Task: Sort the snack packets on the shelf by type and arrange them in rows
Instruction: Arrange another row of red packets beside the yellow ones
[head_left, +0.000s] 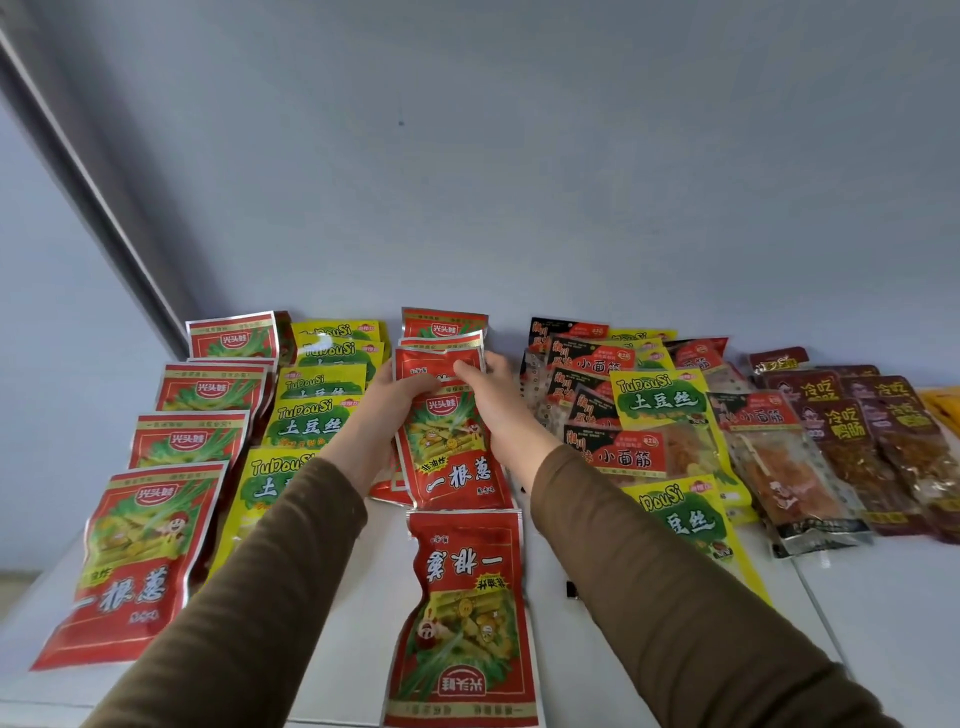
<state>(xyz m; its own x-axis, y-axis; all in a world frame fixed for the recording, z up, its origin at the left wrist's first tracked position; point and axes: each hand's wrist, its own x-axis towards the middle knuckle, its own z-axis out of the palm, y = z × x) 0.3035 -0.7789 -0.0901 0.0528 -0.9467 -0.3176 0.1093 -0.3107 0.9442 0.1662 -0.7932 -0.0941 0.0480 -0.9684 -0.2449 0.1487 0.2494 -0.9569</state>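
Midway along the shelf's (363, 597) back edge, both hands, left (402, 395) and right (491, 389), pinch one red packet (452, 447) with curled fingers, probably squaring it into the red row; an upside-down packet (465, 613) waits nearer.

five red packets (136, 558) (left row), two hands (400, 402)

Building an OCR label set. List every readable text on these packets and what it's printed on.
"光头娃" and "一根葱": red packet held by the left hand and right hand; also on the red packets at left.
Same texts, upside down: near red packet.
"TuDouSi" and "土豆丝": yellow packets.
"小面筋": black-and-red packets.
"冷吃": dark brown packets.
Smaller print on all packets: too small to read.
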